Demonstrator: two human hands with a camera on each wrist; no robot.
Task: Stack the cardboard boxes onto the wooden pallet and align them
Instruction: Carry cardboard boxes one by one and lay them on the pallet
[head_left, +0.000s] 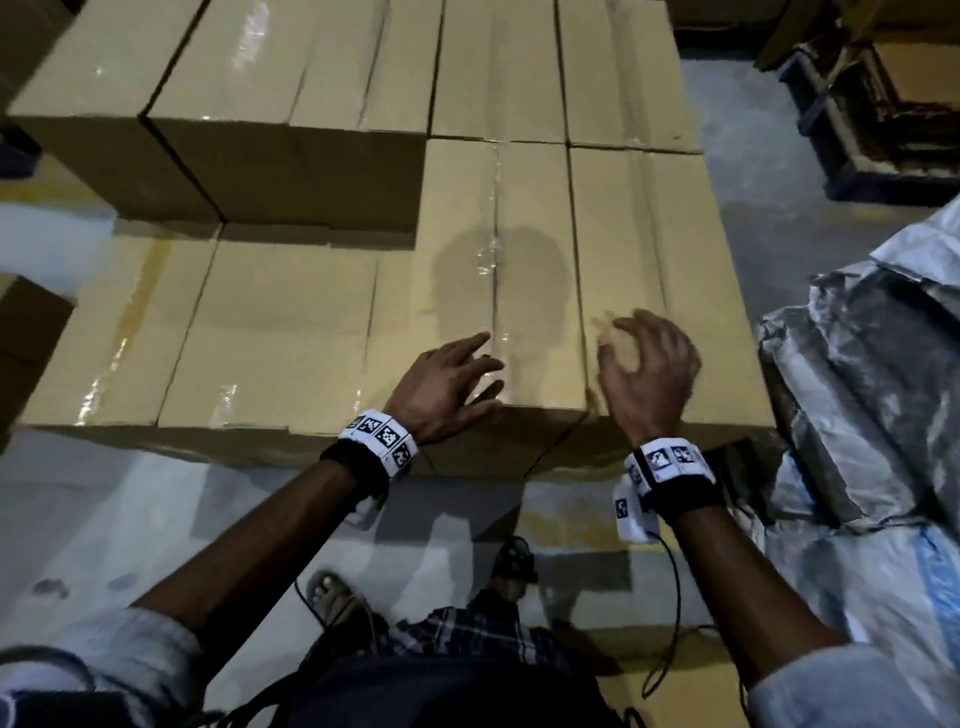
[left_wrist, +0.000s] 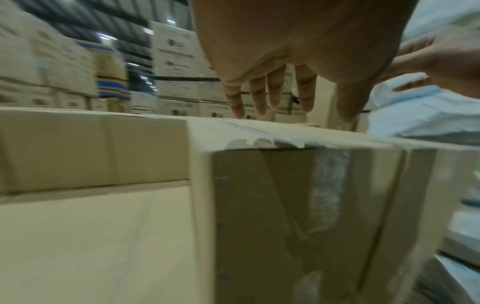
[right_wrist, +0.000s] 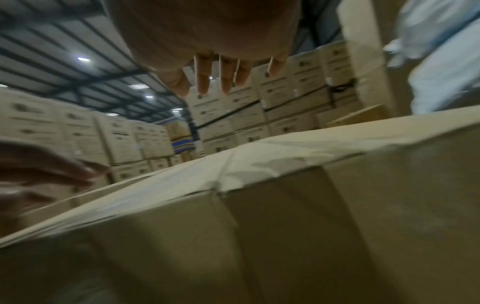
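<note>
Tan taped cardboard boxes form a stepped stack. My left hand (head_left: 457, 384) is spread over the near edge of the middle top box (head_left: 493, 249), fingers straight; I cannot tell whether the fingertips (left_wrist: 270, 98) touch its top. That box's taped front face (left_wrist: 298, 205) fills the left wrist view. My right hand (head_left: 644, 364) hovers, blurred and with fingers spread, over the neighbouring right box (head_left: 660, 234). In the right wrist view the right hand (right_wrist: 207, 78) is clear of the box (right_wrist: 285, 226) below it. Neither hand holds anything. No pallet shows.
Lower boxes (head_left: 260, 338) lie to the left and a taller row (head_left: 260, 78) stands behind them. Grey plastic-wrapped bundles (head_left: 857, 374) crowd the right side. Dark crates (head_left: 883, 104) sit at the back right. Bare floor (head_left: 130, 519) and a cable are at my feet.
</note>
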